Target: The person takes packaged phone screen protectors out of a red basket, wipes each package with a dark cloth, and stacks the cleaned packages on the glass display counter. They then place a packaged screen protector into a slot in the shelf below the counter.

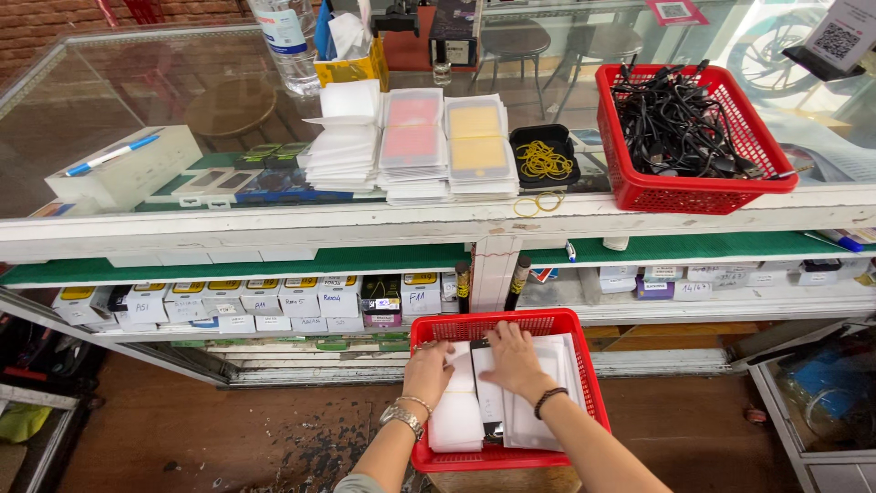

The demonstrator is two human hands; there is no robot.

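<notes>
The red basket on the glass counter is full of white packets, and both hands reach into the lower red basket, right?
Not quite. The head view shows the red basket on the glass counter full of black cables, not white packets. Left hand and right hand do reach into the lower red basket.

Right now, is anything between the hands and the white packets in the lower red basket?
No. Both the left hand and right hand already rest on the white packets inside the red basket.
</notes>
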